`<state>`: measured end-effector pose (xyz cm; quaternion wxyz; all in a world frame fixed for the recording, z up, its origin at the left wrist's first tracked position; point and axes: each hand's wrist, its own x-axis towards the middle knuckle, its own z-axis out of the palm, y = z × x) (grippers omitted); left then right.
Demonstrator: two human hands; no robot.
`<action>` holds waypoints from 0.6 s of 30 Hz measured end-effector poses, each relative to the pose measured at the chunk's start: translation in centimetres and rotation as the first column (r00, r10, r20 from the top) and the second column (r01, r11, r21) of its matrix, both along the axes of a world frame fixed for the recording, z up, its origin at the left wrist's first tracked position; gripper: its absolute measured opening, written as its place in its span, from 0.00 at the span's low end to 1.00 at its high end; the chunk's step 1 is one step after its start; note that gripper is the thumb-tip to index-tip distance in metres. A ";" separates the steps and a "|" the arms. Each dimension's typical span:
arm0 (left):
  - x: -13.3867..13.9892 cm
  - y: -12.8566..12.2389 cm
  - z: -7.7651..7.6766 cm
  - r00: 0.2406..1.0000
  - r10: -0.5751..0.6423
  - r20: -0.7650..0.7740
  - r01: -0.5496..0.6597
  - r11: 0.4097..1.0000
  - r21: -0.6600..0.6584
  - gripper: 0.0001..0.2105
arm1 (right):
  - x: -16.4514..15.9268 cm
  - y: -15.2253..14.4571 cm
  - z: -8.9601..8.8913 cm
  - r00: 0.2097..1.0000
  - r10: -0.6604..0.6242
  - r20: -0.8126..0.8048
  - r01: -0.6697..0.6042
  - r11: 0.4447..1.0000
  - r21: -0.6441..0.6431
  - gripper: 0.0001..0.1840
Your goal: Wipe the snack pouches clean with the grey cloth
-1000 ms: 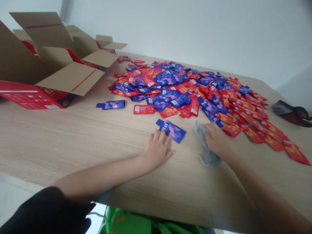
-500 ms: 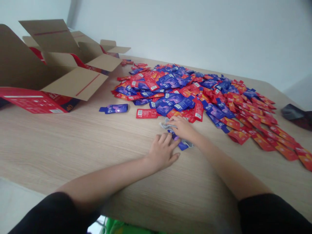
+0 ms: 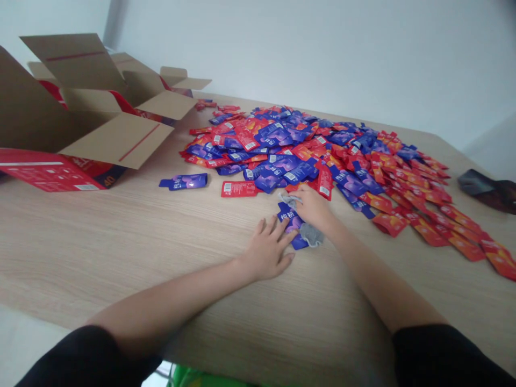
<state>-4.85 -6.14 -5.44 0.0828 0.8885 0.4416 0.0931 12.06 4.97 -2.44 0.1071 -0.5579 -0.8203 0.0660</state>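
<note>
A blue-purple spouted pouch point(image 3: 285, 214) lies flat on the wooden table point(image 3: 217, 236) in front of me. My left hand point(image 3: 269, 250) rests open with spread fingers, its fingertips on the pouch's left edge. Over the pouch's right side, my right hand point(image 3: 313, 208) grips a crumpled grey cloth point(image 3: 312, 235). Part of the cloth shows at the fingertips near the pouch's top, and part hangs out below the palm. The right fingers are partly hidden by the hand.
A heap of red and blue pouches point(image 3: 278, 137) spreads behind my hands, with overlapping red ones point(image 3: 459, 228) at right. One blue pouch point(image 3: 188, 181) and one red pouch point(image 3: 239, 188) lie apart. Open cardboard boxes point(image 3: 121, 141) stand left. A dark object point(image 3: 486, 189) lies far right.
My right hand has shifted slightly right and down with the cloth, uncovering more of the pouch's upper part. The left fingers have spread wider. The view has shifted slightly.
</note>
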 end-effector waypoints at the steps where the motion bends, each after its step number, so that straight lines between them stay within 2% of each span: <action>1: 0.0 0.0 0.1 1.000 -0.007 0.006 0.007 1.000 0.001 0.30 | -0.2 -0.2 0.2 0.999 0.029 -0.014 -0.028 1.000 0.013 0.21; 4: -0.2 -0.5 0.3 1.000 -0.026 0.011 0.026 1.000 -0.010 0.30 | -0.5 -1.1 0.6 0.995 0.096 0.008 -0.095 0.995 -0.040 0.21; 8: -0.5 -2.6 0.5 0.998 -0.058 0.024 0.059 0.998 -0.036 0.33 | 0.9 -2.4 1.0 0.993 0.057 0.100 -0.038 0.982 -0.183 0.21; 11: -0.3 -4.2 0.9 0.998 -0.056 0.027 0.057 0.998 -0.029 0.34 | 1.5 -3.7 1.4 0.998 0.053 0.044 -0.046 0.990 -0.136 0.22; 14: 0.6 -4.9 1.4 0.999 -0.042 0.003 0.042 0.999 -0.014 0.33 | 0.6 -5.4 1.6 0.977 0.192 -0.094 -0.196 0.980 -0.037 0.23; 16: 1.4 -5.0 1.9 0.999 -0.047 -0.022 0.047 0.999 -0.006 0.32 | 0.0 -6.1 1.4 0.951 0.286 -0.114 -0.296 0.952 -0.078 0.22; 18: 2.0 -4.9 2.3 0.997 -0.065 -0.039 0.065 0.998 0.010 0.31 | 0.3 -6.3 1.1 0.960 0.259 -0.111 -0.273 0.953 -0.135 0.20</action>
